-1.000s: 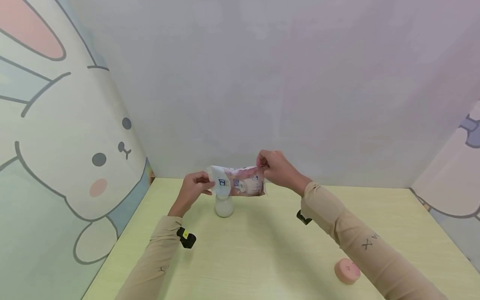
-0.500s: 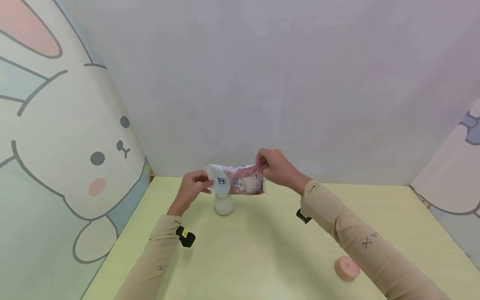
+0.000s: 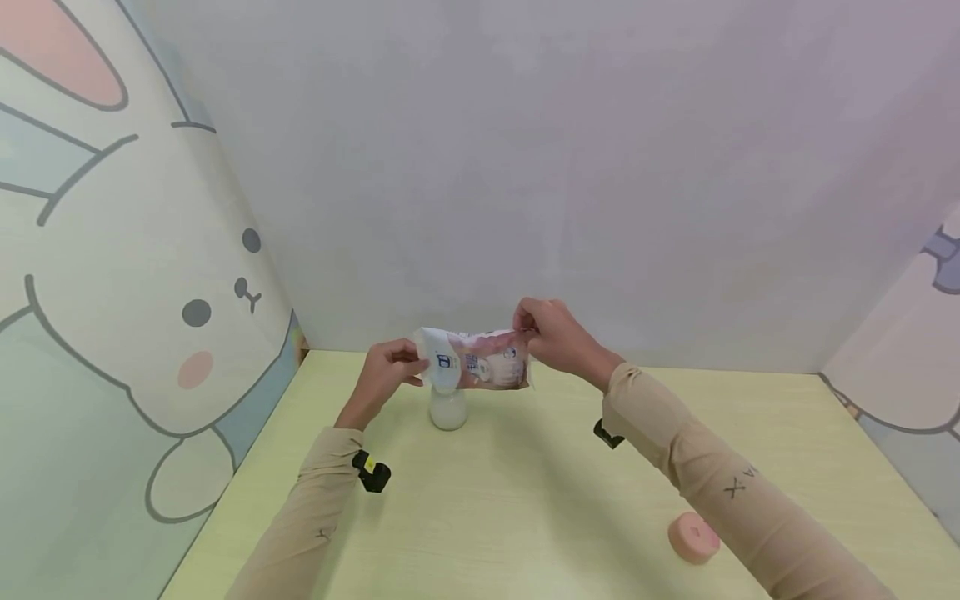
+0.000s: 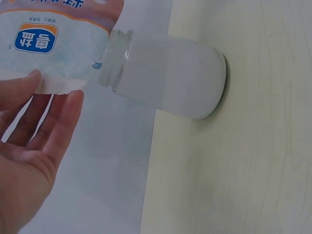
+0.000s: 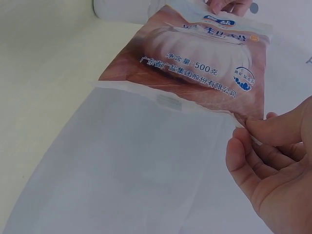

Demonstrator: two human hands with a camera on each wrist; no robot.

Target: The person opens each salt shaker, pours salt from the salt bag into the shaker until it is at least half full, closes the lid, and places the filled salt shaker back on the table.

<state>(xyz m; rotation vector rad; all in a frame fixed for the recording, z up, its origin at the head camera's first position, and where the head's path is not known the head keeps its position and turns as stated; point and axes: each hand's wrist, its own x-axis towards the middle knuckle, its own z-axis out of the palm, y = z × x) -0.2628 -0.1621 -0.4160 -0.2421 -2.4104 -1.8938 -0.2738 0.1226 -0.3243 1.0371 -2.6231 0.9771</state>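
A pink and white salt bag [image 3: 491,363] is stretched sideways between my hands above the table. My left hand [image 3: 386,372] pinches the bag's pale left end between thumb and fingers. My right hand [image 3: 558,335] pinches a corner at the other end, plain in the right wrist view, where the salt bag [image 5: 195,63] shows its printed front. Below the left end stands a glass jar [image 3: 448,411], whitish and without a lid. In the left wrist view the bag's lower edge overlaps the mouth of the jar [image 4: 170,73]; I cannot tell whether salt is running.
A round pink lid [image 3: 693,537] lies on the pale wooden table [image 3: 480,517], near my right forearm. Behind the table rises a grey wall [image 3: 420,167]. A side wall with a cartoon rabbit [image 3: 135,292] borders the left edge.
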